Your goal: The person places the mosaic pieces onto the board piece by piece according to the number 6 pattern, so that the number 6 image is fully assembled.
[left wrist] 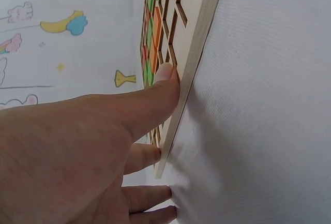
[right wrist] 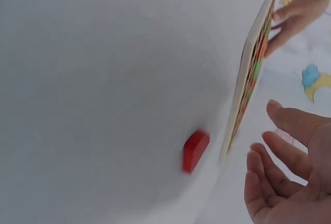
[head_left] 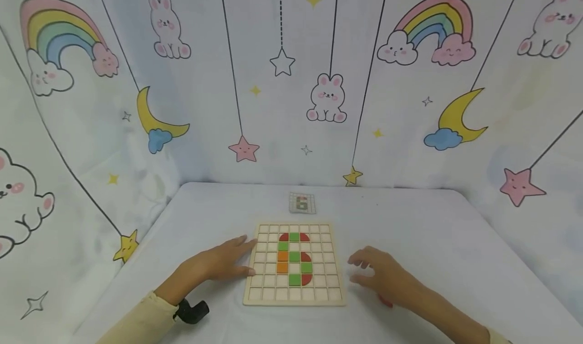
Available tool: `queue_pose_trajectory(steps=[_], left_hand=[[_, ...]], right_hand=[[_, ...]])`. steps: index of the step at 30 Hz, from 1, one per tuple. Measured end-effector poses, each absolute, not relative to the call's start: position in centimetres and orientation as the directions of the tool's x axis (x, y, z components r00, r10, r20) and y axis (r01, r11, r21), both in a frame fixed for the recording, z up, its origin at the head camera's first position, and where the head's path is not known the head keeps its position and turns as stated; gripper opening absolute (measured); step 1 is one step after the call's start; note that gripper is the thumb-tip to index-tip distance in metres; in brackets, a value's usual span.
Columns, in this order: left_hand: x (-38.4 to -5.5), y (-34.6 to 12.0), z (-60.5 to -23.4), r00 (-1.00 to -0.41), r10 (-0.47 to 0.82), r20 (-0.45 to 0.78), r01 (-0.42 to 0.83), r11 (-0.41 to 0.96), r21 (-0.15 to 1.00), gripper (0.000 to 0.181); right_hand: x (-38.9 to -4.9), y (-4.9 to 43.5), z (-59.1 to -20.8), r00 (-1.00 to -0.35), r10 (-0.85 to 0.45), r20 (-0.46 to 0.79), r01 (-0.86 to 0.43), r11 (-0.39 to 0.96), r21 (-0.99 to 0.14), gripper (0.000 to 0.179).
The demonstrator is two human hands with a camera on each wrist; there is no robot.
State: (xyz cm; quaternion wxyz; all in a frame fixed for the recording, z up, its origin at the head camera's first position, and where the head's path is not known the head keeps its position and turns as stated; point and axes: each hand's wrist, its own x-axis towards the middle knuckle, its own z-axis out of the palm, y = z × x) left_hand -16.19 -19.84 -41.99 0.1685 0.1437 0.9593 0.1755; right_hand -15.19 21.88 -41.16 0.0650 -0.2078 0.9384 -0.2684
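A square wooden grid board [head_left: 296, 303] lies on the table with green, orange and red tiles in its cells, laid out like a 6. Squares are green [head_left: 294, 280] or orange [head_left: 282, 267]; the red tiles [head_left: 306, 280] have one rounded corner. My left hand [head_left: 226, 259] rests at the board's left edge, its thumb on the rim in the left wrist view. Off the board's right side hovers my right hand [head_left: 387, 275], fingers loosely bent and holding nothing. Below it a loose red tile [right wrist: 195, 151] sits on the cloth, mostly hidden in the head view.
Behind the board lies a small card [head_left: 302, 203] printed with a gridded 6. White cloth [head_left: 214, 212] covers the table, and a curtain [head_left: 282, 111] with rabbits, stars and rainbows hangs around it. A black device [head_left: 192, 312] is strapped at the left wrist.
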Motion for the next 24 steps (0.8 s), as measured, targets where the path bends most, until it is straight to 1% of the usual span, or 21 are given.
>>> queue_pose_trajectory(steps=[3, 7, 10, 13, 17, 19, 20, 24], left_hand=[[-16.2, -19.8, -41.9, -0.904, 0.335, -0.267, 0.218, 0.896, 0.387, 0.087], [-16.3, -19.9, -41.9, -0.903, 0.344, -0.256, 0.231, 0.894, 0.384, 0.087], [-16.3, -19.9, -41.9, -0.903, 0.346, -0.256, 0.234, 0.894, 0.383, 0.087], [-16.3, -19.9, -41.9, -0.903, 0.340, -0.263, 0.223, 0.894, 0.388, 0.087], [-16.2, -19.8, -41.8, -0.903, 0.337, -0.267, 0.219, 0.895, 0.389, 0.086], [-16.1, -19.8, -41.7, -0.902, 0.340, -0.265, 0.223, 0.894, 0.388, 0.086], [-16.1, -19.8, -41.7, -0.902, 0.341, -0.264, 0.224, 0.894, 0.388, 0.086], [-16.1, -19.7, -41.8, -0.903, 0.339, -0.264, 0.220, 0.892, 0.394, 0.086]], right_hand=[[-15.0, 23.7, -41.0, -0.920, -0.391, -0.029, -0.310, 0.770, -0.558, 0.036], [-14.6, 25.7, -41.1, -0.937, -0.328, -0.123, -0.203, 0.794, -0.573, 0.041], [-14.2, 26.8, -41.5, -0.935, -0.307, -0.176, -0.163, 0.815, -0.557, 0.043], [-14.0, 27.5, -42.0, -0.932, -0.307, -0.193, -0.164, 0.831, -0.532, 0.042], [-13.6, 28.2, -42.4, -0.913, -0.383, -0.143, -0.268, 0.825, -0.497, 0.037], [-13.4, 28.4, -42.4, -0.906, -0.399, -0.138, -0.284, 0.818, -0.500, 0.034], [-13.3, 28.3, -42.4, -0.907, -0.396, -0.142, -0.278, 0.817, -0.505, 0.032], [-13.3, 27.5, -42.5, -0.923, -0.323, -0.210, -0.173, 0.834, -0.524, 0.025]])
